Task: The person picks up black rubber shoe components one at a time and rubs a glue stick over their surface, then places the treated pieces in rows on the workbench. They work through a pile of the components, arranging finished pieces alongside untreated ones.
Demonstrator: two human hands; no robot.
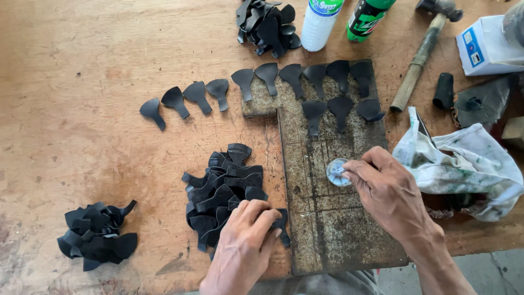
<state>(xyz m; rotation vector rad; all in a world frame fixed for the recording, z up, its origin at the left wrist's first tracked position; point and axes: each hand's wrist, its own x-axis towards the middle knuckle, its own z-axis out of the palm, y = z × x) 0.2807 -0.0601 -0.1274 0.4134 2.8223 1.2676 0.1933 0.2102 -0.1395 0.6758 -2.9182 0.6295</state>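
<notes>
Resting on a wooden tabletop (82, 82), the left hand (245, 240) presses curled fingers onto the nearest pile of black cut pieces (224, 191), grip loosely closed on one piece. The right hand (390, 191) pinches something small between thumb and fingertips inside a small round tin (335, 172) on a worn metal plate (333, 229). Thirteen spade-shaped black pieces (267, 76) lie in rows beyond; three piles and two bottles (322, 22) are visible.

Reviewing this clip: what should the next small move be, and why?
Probably lift one black piece from the middle pile with the left hand onto the metal plate. That hand already rests on the pile, while the right hand has its fingers at the small round tin.
</notes>
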